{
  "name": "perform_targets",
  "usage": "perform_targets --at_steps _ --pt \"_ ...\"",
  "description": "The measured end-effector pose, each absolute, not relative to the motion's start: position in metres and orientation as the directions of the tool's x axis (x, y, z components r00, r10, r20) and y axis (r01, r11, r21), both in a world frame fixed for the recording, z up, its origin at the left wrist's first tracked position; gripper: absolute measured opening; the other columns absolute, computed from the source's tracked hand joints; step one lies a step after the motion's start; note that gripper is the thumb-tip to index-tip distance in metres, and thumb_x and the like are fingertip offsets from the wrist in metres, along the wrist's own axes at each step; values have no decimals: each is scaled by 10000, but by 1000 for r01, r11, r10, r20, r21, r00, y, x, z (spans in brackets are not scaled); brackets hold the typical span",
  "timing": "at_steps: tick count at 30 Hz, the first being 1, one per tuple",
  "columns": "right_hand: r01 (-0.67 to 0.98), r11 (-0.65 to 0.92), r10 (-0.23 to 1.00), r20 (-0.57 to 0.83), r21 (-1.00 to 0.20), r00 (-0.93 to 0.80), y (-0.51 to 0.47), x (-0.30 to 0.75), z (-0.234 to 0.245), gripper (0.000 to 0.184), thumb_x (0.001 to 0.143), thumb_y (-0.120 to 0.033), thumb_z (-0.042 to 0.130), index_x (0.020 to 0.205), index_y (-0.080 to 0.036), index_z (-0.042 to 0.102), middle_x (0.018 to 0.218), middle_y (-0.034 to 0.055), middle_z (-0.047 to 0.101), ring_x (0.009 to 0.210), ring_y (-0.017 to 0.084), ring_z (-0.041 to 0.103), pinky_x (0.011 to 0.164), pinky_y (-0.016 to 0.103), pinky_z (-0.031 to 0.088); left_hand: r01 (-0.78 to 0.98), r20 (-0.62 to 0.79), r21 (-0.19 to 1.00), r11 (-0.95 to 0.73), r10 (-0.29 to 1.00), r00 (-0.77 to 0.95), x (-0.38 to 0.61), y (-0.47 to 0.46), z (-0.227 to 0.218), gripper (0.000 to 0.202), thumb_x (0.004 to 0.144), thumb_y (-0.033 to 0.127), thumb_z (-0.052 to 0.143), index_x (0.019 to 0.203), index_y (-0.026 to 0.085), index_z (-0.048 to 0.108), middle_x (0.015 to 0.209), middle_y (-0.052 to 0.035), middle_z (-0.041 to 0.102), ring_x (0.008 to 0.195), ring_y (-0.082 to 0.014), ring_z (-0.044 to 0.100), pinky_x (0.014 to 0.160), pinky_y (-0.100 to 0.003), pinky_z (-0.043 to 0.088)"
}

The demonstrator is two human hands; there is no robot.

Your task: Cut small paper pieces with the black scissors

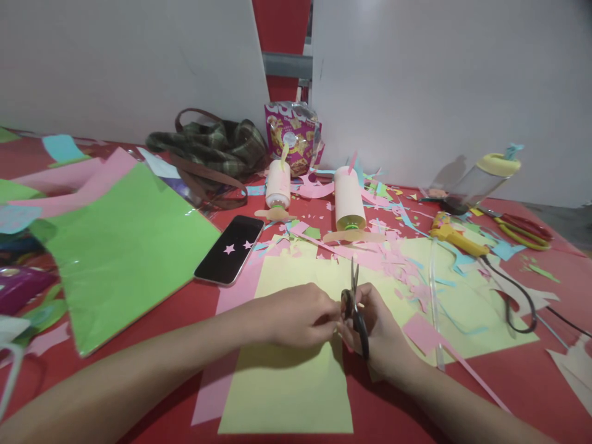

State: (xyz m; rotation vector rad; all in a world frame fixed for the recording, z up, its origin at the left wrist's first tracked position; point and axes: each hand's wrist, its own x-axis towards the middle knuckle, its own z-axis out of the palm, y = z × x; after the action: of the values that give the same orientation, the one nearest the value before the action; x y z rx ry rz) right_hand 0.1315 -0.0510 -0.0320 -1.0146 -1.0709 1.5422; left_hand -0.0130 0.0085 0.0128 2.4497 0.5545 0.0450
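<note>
My right hand (386, 336) holds a small pair of scissors (355, 308) by its black handles, with the narrow blades pointing away from me and slightly parted. Close against it, my left hand (303, 314) is closed in a pinch, its fingertips meeting those of the right; whatever lies between them is hidden. Below both hands is a pale yellow sheet of paper (287, 394), with a pink sheet (213, 385) partly under it. A phone (226, 262) with two small pink paper stars on its dark screen lies beyond my left wrist.
Two paper-wrapped rolls (348, 194) (279, 182) stand among paper scraps. A large green sheet (129, 246) spreads at left. A yellow glue gun (456, 237), red-and-yellow scissors (522, 231) and a tilted clear bottle (476, 185) are at right. A snack bag (293, 139) and plaid bag (217, 148) sit behind.
</note>
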Motion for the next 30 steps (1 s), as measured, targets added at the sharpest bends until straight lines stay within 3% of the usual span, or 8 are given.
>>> perform_targets --at_steps 10,16,22,30 --pt "-260 -162 984 -135 -952 -116 -50 131 -27 367 604 -119 630 734 -232 306 723 -48 477 515 56 423 466 181 326 374 -92 714 -591 451 888 -17 13 12 197 721 132 378 574 127 509 487 32 436 453 -56 389 456 -161 292" --pt "-265 -149 988 -136 -953 -66 -49 131 -25 280 663 -141 579 729 -235 324 723 -52 475 572 71 446 519 203 350 444 -86 769 -460 614 784 -21 23 21 204 735 179 378 585 118 503 540 23 469 500 -62 395 477 -169 295" --pt "-322 -181 976 -129 -929 -175 -51 133 -28 263 668 -271 598 761 -243 354 696 -31 495 601 102 468 482 205 351 420 -53 871 -255 802 595 -23 28 28 221 766 282 373 648 131 484 513 45 407 479 -61 381 455 -172 299" --pt "-355 -251 928 -120 -900 -352 -55 135 -27 399 596 -422 630 843 -251 367 872 28 464 746 150 488 613 284 400 376 -36 904 -201 842 539 -22 25 31 209 755 274 394 621 131 467 521 47 402 478 -54 378 455 -169 314"
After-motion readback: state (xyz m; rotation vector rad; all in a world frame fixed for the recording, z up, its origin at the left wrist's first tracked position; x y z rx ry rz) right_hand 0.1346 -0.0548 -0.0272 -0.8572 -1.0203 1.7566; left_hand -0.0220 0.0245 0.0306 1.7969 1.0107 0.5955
